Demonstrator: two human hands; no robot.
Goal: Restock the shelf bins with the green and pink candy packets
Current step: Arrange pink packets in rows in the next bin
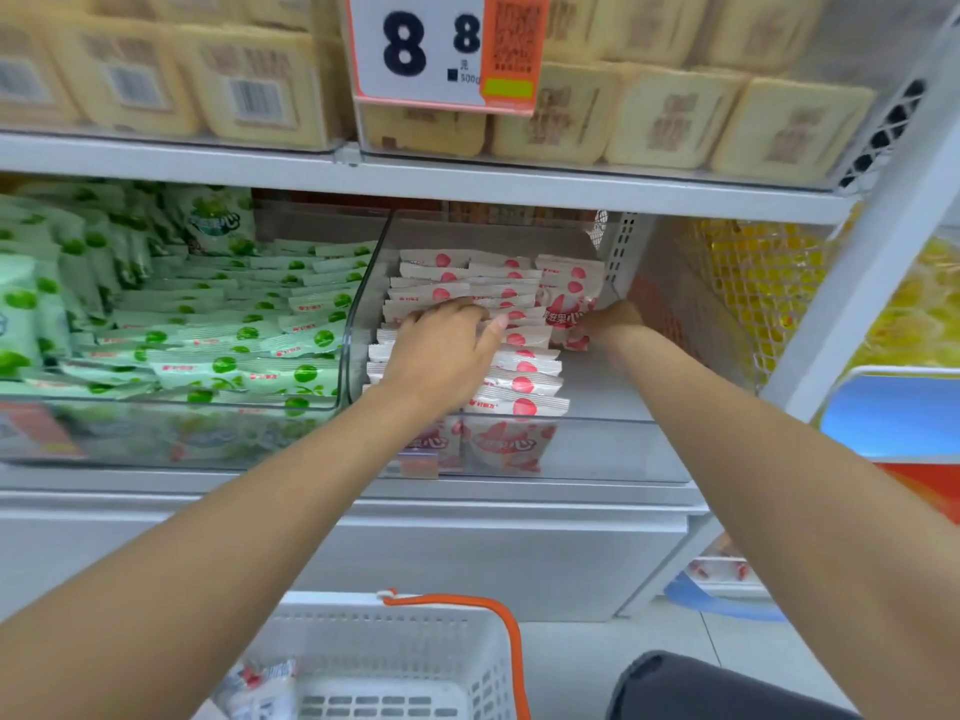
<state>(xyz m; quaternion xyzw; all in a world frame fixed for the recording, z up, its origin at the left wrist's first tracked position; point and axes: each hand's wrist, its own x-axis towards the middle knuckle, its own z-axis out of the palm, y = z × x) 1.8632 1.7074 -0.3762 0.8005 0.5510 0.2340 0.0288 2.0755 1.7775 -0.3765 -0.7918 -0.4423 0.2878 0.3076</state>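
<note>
Pink candy packets (pixel 522 379) stand in rows in the clear right bin (pixel 597 428) on the middle shelf. My left hand (pixel 441 350) lies on top of these rows, fingers spread and pressing on the packets. My right hand (pixel 613 319) reaches deeper into the same bin and holds a pink packet (pixel 566 309) upright against the back rows. Green candy packets (pixel 249 335) fill the clear left bin (pixel 332 402). A few pink packets (pixel 260 678) lie in the white basket (pixel 395 662) below.
The shelf above carries beige packets (pixel 675 116) and a price sign (pixel 441 49). Yellow goods (pixel 753 272) sit behind mesh at the right. The basket has an orange handle (pixel 504 631). A dark knee (pixel 701 688) shows at the bottom right.
</note>
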